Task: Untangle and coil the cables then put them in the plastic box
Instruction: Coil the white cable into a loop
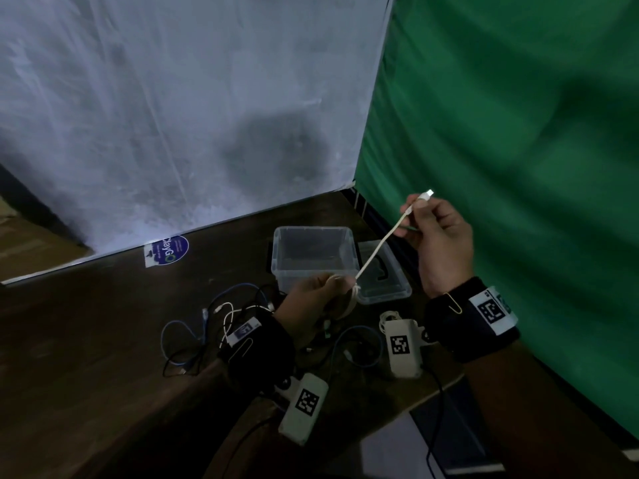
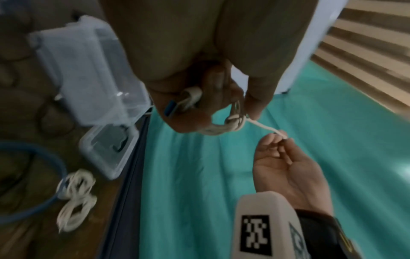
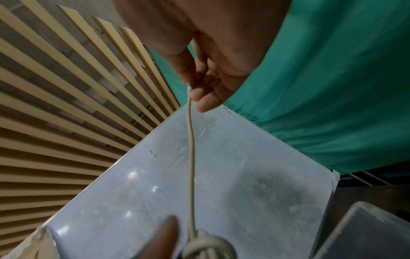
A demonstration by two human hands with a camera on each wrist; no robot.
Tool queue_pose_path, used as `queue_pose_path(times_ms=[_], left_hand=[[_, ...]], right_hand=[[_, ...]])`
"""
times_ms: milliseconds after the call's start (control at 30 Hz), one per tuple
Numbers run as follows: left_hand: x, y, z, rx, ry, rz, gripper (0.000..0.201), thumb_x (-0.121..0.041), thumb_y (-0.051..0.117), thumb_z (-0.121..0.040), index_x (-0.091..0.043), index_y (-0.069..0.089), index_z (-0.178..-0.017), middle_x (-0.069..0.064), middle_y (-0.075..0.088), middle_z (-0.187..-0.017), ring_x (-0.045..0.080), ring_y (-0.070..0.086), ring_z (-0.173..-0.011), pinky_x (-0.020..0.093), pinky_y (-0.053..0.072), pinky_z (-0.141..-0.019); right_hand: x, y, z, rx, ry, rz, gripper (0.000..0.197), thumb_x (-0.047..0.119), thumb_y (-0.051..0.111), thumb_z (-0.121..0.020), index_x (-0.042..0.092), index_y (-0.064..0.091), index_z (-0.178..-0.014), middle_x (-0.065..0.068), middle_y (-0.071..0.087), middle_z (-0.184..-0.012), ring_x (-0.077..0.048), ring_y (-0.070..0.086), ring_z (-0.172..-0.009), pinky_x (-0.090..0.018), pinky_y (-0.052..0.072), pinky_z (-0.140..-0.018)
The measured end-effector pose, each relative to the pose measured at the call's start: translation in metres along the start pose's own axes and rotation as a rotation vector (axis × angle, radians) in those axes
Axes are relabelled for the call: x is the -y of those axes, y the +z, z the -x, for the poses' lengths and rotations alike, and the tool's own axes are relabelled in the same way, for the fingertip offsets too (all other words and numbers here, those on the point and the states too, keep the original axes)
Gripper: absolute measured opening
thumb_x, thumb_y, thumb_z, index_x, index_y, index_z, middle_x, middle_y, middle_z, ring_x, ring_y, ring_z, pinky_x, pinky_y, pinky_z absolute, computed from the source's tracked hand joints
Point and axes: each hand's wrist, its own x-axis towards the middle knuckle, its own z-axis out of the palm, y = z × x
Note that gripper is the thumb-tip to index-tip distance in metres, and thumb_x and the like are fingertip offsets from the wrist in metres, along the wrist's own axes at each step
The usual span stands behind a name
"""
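A white cable runs taut between my two hands above the table. My left hand grips its coiled part, where the free end is wrapped around the loops. Up and to the right, my right hand pinches the cable near its connector between thumb and fingertips. The clear plastic box stands open just behind my left hand. A tangle of blue, black and white cables lies on the table to the left.
The box's lid lies to the right of the box. A coiled white cable rests on the table near a blue cable loop. A white panel stands behind, and a green cloth hangs on the right.
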Motion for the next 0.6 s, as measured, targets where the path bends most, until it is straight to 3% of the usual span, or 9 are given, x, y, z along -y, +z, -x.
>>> queue_pose_path(times_ms=[100,200,267,400,533,600], left_hand=[[-0.003,-0.004,-0.004,-0.032,0.005,-0.149,0.024,-0.014,0.055,-0.095,0.005,0.053,-0.109,0.009,0.051,-0.066,0.014,0.046,-0.051,0.018,0.041,-0.046],[-0.004,-0.007,-0.008,-0.042,0.005,-0.283,0.029,-0.016,0.051,-0.098,0.011,0.057,-0.108,0.018,0.051,-0.074,0.024,0.045,-0.061,0.02,0.04,-0.047],[-0.003,-0.01,-0.011,-0.086,0.004,-0.2,0.031,-0.017,0.05,-0.098,0.011,0.057,-0.107,0.013,0.046,-0.064,0.02,0.04,-0.052,0.021,0.037,-0.044],[-0.005,-0.024,-0.015,-0.171,0.007,0.156,0.018,-0.021,0.047,-0.098,-0.009,0.061,-0.097,0.0,0.031,-0.057,0.012,0.029,-0.048,0.023,0.029,-0.042],[-0.016,-0.028,-0.015,-0.131,0.043,0.325,0.016,-0.023,0.048,-0.095,-0.011,0.058,-0.098,-0.003,0.029,-0.06,0.009,0.028,-0.049,0.022,0.033,-0.041],[-0.017,-0.025,-0.017,-0.112,0.051,0.332,0.015,-0.023,0.049,-0.094,-0.01,0.057,-0.097,-0.003,0.028,-0.06,0.009,0.027,-0.048,0.022,0.032,-0.041]], right_hand=[[0.001,-0.005,-0.003,-0.024,0.016,-0.028,0.019,0.005,0.048,-0.1,0.008,0.061,-0.087,0.005,0.067,-0.074,-0.003,0.056,-0.059,-0.019,0.054,-0.06],[-0.001,-0.009,-0.005,-0.039,0.044,-0.079,0.018,0.005,0.05,-0.099,0.009,0.061,-0.087,0.004,0.068,-0.074,-0.004,0.057,-0.06,-0.02,0.055,-0.061],[-0.005,-0.013,-0.006,-0.029,0.081,-0.129,0.017,0.004,0.052,-0.098,0.011,0.062,-0.084,0.001,0.068,-0.074,-0.007,0.06,-0.062,-0.022,0.056,-0.063],[-0.024,-0.031,0.002,0.072,0.18,-0.112,0.02,-0.008,0.056,-0.09,0.01,0.057,-0.082,-0.004,0.071,-0.077,-0.012,0.067,-0.064,-0.023,0.058,-0.06],[-0.056,-0.04,0.018,0.295,0.207,0.24,0.021,-0.008,0.06,-0.089,0.009,0.063,-0.102,-0.001,0.074,-0.082,-0.019,0.071,-0.076,-0.031,0.057,-0.072],[-0.067,-0.033,0.026,0.376,0.155,0.369,0.022,-0.005,0.059,-0.092,0.012,0.066,-0.105,0.005,0.074,-0.084,-0.015,0.07,-0.084,-0.03,0.054,-0.08]])
